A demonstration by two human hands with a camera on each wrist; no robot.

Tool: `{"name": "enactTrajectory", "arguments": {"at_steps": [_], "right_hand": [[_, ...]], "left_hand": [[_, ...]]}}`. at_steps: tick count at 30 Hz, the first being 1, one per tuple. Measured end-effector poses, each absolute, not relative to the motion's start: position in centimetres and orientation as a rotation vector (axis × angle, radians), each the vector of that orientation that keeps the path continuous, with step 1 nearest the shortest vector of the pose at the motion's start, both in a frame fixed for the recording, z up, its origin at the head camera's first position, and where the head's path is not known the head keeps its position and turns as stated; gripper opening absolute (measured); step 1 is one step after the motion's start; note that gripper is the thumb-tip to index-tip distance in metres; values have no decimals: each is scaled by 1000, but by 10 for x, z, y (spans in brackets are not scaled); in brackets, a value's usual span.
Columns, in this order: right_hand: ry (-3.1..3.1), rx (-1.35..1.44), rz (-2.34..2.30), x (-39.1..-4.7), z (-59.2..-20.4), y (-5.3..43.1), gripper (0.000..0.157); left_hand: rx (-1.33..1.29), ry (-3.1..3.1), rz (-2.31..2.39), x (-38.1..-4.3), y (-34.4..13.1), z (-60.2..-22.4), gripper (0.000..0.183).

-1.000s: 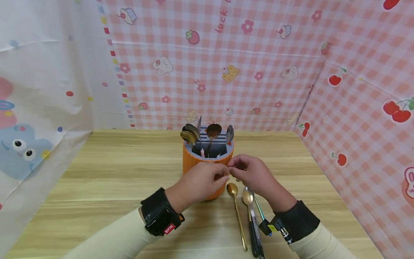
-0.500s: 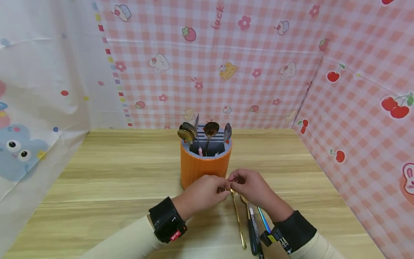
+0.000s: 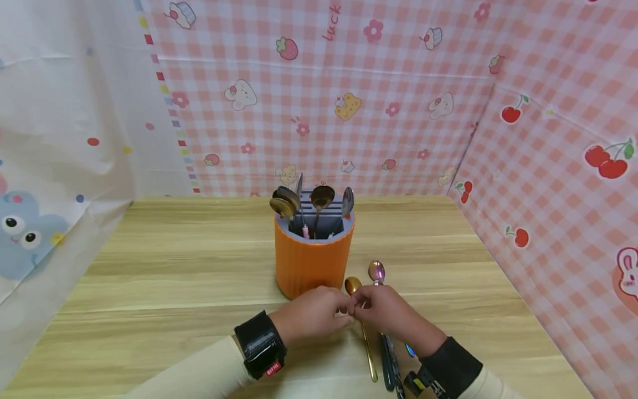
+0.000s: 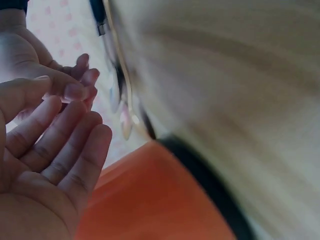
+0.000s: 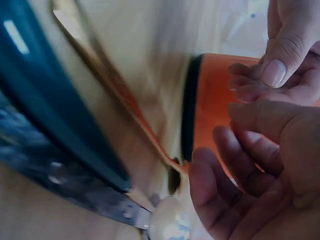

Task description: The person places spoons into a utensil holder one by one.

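Observation:
In the head view my left hand point(image 3: 316, 315) and right hand point(image 3: 391, 317) meet at their fingertips, low over the table. Both wrist views show loosely bent fingers with nothing held in them. Below the right hand lie a gold spoon point(image 3: 369, 354), a spoon with a purple-gold bowl point(image 3: 376, 270), a black handle point(image 3: 386, 363) and a dark patterned handle point(image 3: 396, 372); the hand covers parts of them. Just beyond the left hand stands an orange cutlery holder point(image 3: 311, 266) with a grey slotted top. Several spoons, including a dark ladle-like one point(image 3: 322, 197), stick up from it.
The wood-grain table point(image 3: 189, 266) runs back to a pink checked cloth wall point(image 3: 319, 144). Another checked cloth point(image 3: 548, 183) closes off the right side, and a white printed cloth point(image 3: 65, 122) hangs at the left.
Both hands have moved down and toward me together, away from the holder's front, fingertips still meeting. The purple-gold spoon bowl now shows beyond the right hand. The view has shifted slightly.

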State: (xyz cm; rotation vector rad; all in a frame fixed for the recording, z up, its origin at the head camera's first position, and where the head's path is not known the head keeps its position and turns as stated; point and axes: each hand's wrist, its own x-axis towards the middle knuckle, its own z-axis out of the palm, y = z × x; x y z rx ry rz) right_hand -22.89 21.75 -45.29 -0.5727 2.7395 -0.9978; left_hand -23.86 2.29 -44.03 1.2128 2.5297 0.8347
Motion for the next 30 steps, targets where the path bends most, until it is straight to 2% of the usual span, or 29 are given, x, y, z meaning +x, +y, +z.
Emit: {"name": "enactTrajectory", "arguments": {"at_steps": [5,14,22,30], "right_hand": [[2745,-541,-936,-227,-462,218,11],[2850,-453,-827,-226,-474,216,12],[2941,-259,-680,-222,-473,216,21],[2909,-125,-729,-224,-475,216,20]], "left_hand": [[1303,2470,825,-235,24,-453,6],[1391,2472,757,-230,31,-473,4],[1404,2432,729,-225,33,-474,5],[1399,2431,699,-223,37,-474,6]]}}
